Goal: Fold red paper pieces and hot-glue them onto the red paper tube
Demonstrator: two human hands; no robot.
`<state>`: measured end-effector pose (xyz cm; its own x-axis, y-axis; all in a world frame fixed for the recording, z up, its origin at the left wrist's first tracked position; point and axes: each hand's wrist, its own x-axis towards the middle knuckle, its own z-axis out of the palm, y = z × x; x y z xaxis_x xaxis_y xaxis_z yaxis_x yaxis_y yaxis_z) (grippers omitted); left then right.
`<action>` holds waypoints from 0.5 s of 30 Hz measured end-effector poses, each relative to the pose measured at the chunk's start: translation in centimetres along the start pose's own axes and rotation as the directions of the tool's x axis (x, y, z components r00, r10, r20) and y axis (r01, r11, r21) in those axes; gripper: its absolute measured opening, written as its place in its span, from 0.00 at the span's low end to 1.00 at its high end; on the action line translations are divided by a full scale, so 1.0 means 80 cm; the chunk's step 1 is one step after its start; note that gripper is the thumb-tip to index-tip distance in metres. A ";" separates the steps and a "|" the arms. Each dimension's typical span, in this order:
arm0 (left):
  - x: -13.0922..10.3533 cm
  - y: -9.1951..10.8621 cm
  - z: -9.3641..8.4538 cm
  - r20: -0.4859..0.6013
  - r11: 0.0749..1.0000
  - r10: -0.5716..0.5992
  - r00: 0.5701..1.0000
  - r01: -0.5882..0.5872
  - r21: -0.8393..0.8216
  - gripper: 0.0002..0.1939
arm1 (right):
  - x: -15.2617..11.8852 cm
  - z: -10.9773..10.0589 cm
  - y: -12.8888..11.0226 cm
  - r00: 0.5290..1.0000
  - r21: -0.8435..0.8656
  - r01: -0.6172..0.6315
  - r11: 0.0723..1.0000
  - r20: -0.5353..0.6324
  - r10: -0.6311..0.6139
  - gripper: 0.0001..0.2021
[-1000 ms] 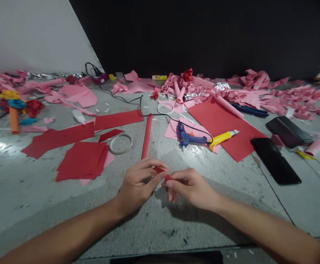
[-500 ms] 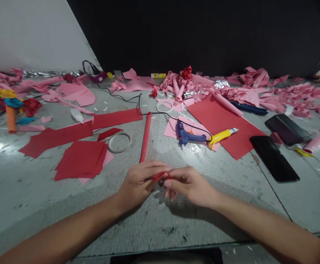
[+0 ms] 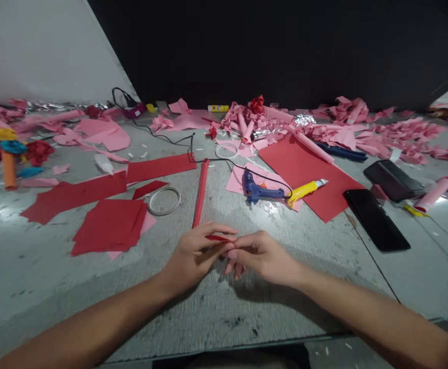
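A small folded piece of red paper (image 3: 219, 238) is pinched between both hands, mostly hidden by the fingers. My left hand (image 3: 197, 251) grips it from the left, and its pointed end shows between thumb and fingers. From the right, my right hand (image 3: 264, 256) pinches the same piece, fingertips meeting those of the left. Just beyond my left hand lies a narrow red paper strip (image 3: 201, 195). To the left are a stack of red paper squares (image 3: 106, 225) and a roll of tape (image 3: 164, 201).
A blue glue gun (image 3: 262, 190) with a black cable and a yellow cutter (image 3: 306, 191) lie beyond my right hand. Further right are a large red sheet (image 3: 304, 174), a black phone (image 3: 377, 220) and a dark case (image 3: 393, 179). Crumpled pink paper (image 3: 401, 136) lines the back.
The red piece between my fingers now looks flatter and narrower, with its tip pointing left. My fingertips have drawn closer together. The whole view has shifted slightly.
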<state>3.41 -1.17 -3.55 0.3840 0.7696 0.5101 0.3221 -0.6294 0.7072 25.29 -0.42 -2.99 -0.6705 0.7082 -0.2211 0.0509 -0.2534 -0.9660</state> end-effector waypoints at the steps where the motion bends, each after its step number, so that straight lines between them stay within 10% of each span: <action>1: 0.000 0.000 0.000 0.000 0.999 0.038 0.999 -0.038 0.011 0.07 | 0.000 0.000 0.000 1.000 -0.017 -0.005 1.000 -0.012 0.004 0.22; 5: -0.003 0.000 0.000 -0.022 0.988 0.148 0.989 -0.147 0.049 0.09 | -0.001 0.001 -0.004 1.000 -0.048 -0.010 0.999 -0.027 0.009 0.22; 15: 0.001 0.005 0.001 0.070 0.992 -0.127 0.989 0.128 -0.016 0.09 | 0.000 0.000 -0.003 0.997 -0.068 -0.072 0.995 -0.043 0.069 0.21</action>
<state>3.64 -1.41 -3.25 0.4000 0.8339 0.3803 0.3552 -0.5236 0.7744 25.27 -0.33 -2.72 -0.6332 0.7165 -0.2926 0.1494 -0.2578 -0.9546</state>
